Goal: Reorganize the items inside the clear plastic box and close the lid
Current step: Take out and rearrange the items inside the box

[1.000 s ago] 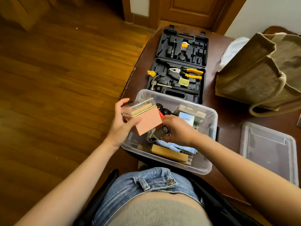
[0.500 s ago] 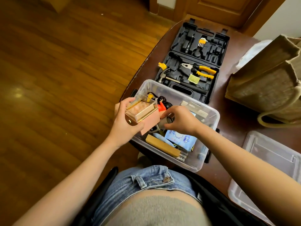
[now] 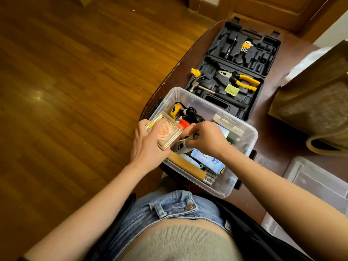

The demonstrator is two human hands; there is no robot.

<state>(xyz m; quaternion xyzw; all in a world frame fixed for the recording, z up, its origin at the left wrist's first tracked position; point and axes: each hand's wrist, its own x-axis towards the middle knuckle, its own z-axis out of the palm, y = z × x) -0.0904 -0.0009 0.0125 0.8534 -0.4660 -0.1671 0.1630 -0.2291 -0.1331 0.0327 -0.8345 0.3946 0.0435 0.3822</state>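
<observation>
The clear plastic box (image 3: 244, 146) stands open at the near edge of a dark brown table, full of mixed items. My left hand (image 3: 148, 144) holds a small clear case with a peach rose inside (image 3: 165, 131) over the box's left rim. My right hand (image 3: 209, 138) grips a grey tool (image 3: 183, 146) inside the box. Around it lie a blue printed pouch (image 3: 209, 160), a wooden block (image 3: 188, 167), a yellow tape measure (image 3: 174, 110) and a black cable bundle (image 3: 192, 114). The clear lid (image 3: 318, 183) lies on the table at the right.
An open black tool case (image 3: 243, 72) with pliers, a hammer and hex keys lies behind the box. A burlap bag (image 3: 316, 100) stands at the right, white plastic behind it. Wooden floor is at the left; the table edge runs beside my left hand.
My left hand turned the rose case so its clear top faces up and lowered it toward the box's left rim. My right hand stayed on the grey tool. The view shifted.
</observation>
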